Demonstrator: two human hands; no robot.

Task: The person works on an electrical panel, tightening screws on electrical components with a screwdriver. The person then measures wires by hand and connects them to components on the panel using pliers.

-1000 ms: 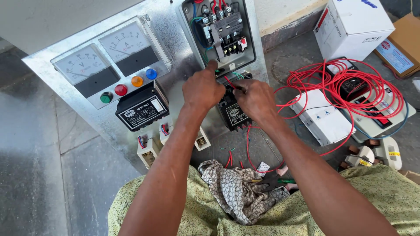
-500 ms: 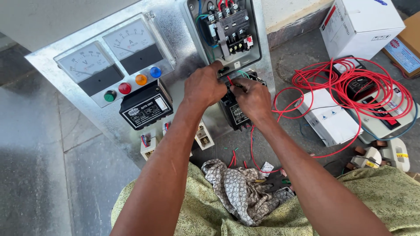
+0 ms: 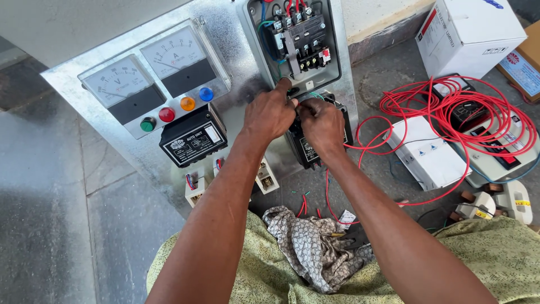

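The left hand [image 3: 270,115] and the right hand [image 3: 322,125] meet knuckle to knuckle at the lower edge of an open grey box [image 3: 298,48] mounted on a metal panel [image 3: 236,34]. The left hand is curled, its forefinger stretched up to touch the bottom rim of the box; whether it pinches anything cannot be told, as the fingertips are hidden. The right hand is closed in a loose fist just beside it, over the top of a black unit [image 3: 308,147] that sits directly beneath both hands; a thin green wire [image 3: 316,95] shows at its knuckles, but the grip itself is out of sight.

Just above the hands, inside the box, sits a black switch block [image 3: 298,36] with red and blue wires at its top. To the left of the left hand are two white dial meters [image 3: 152,70], a row of green, red, orange and blue lamps [image 3: 175,110], and a black box with a white label [image 3: 193,142]. Below the left forearm stand small white fuse holders [image 3: 197,188]. To the right of the right hand a coil of red wire [image 3: 450,118] lies over white boxes [image 3: 424,152] on the floor [image 3: 382,84], with one strand running to the black unit. Near the elbows a patterned cloth [image 3: 312,247] rests on the lap.
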